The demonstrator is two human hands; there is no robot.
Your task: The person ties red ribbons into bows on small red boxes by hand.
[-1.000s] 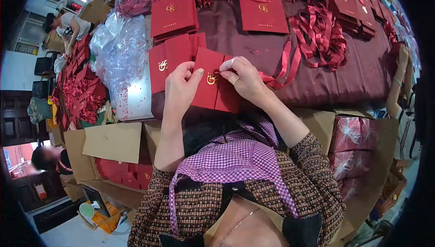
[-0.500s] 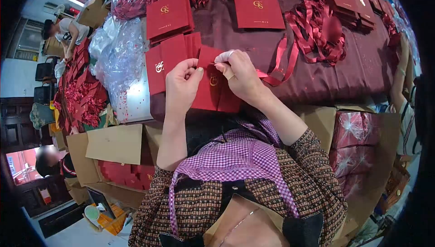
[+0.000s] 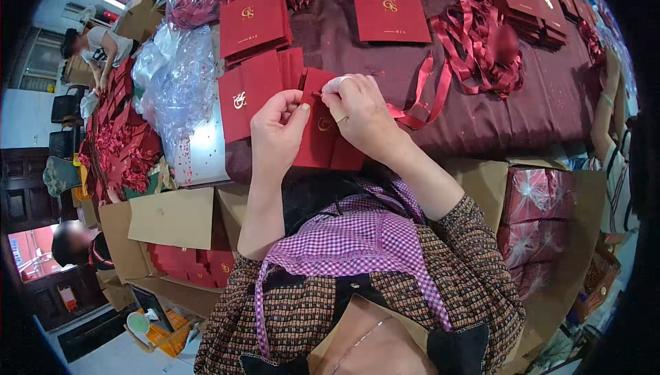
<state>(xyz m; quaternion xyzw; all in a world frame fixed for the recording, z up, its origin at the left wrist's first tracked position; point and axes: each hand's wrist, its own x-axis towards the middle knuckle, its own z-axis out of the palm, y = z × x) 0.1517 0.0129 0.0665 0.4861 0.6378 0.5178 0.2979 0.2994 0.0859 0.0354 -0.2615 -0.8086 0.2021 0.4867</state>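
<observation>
A red paper bag (image 3: pixel 320 142) with a gold logo lies under my two hands at the near edge of the cloth-covered table. My left hand (image 3: pixel 280 124) pinches at its upper edge, thumb against fingertips. Closed close beside it, my right hand (image 3: pixel 357 110) has a short piece of dark red ribbon (image 3: pixel 316 93) at its fingertips; one finger wears a pale wrap. Left of my hands lies another red bag (image 3: pixel 240 98), below a stack of red bags (image 3: pixel 254 23). A single bag (image 3: pixel 392 16) with a ribbon handle rests farther back.
Loose red ribbons (image 3: pixel 474 52) lie at the right. Open cartons stand near me, one with red bags (image 3: pixel 185 263), one with wrapped red packs (image 3: pixel 540 196). Clear plastic (image 3: pixel 179 79) is piled at the left. People are at the far left, and another person's arm (image 3: pixel 608 107) is at right.
My right hand has shifted slightly left, and dark red ribbon now shows at its fingertips. My left hand stays nearly still.
</observation>
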